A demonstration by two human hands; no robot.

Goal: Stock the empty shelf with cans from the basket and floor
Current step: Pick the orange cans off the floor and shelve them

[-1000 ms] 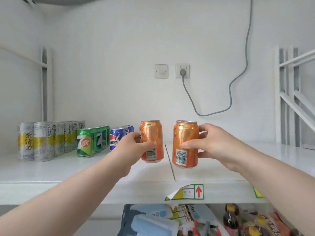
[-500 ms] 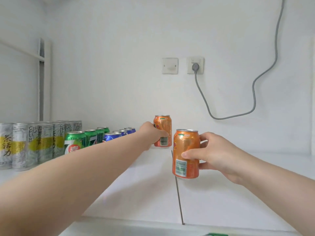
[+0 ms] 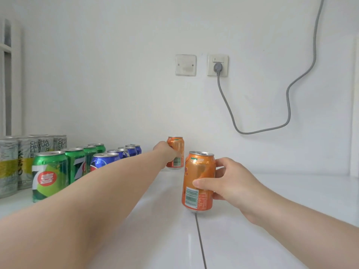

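Head view: the left hand (image 3: 167, 154) reaches far back over the white shelf (image 3: 281, 202), fingers wrapped around an upright orange can (image 3: 178, 149) close to the rear wall, just right of the row of blue cans (image 3: 105, 159). Nearer the camera, the right hand (image 3: 232, 182) grips a second orange can (image 3: 197, 171) from its right side, upright over the shelf's seam; whether its base touches cannot be told. Green cans (image 3: 50, 176) stand further left.
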